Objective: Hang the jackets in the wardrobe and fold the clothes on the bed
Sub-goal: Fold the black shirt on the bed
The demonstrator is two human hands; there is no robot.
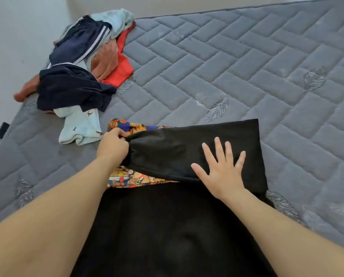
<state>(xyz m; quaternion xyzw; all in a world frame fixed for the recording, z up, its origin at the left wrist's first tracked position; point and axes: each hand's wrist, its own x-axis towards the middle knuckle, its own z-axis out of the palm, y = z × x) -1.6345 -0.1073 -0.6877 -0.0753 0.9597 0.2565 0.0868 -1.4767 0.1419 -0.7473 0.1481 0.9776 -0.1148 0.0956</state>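
One black garment with a bright cartoon-printed panel [187,150] lies on the near part of a grey quilted mattress [247,66], directly in front of the person, with its upper portion doubled over so that a plain black flap covers most of the print. Colourful print shows at the flap's far left corner and in a strip along its near edge. The left hand [113,143] has its fingers curled around the flap's left edge, pinching the fabric and lifting it slightly. The right hand [221,168] lies flat on the black cloth with fingers spread and straight, pressing the fold down. More black fabric stretches from the fold towards the viewer, between both bare forearms. Well apart, at the mattress's far left corner, sits an unfolded pile of clothes [83,62]: dark navy pieces with white stripes, pale blue towelling, rust-orange and red items, some spilling over the edge. No wardrobe or jacket is visible. Judging from this, the fold is under way, with the pile still to do. The likely risk is a crooked or bunched fold if the left hand tugs while the right palm's hold slips, or the smooth fabric sliding on the mattress.
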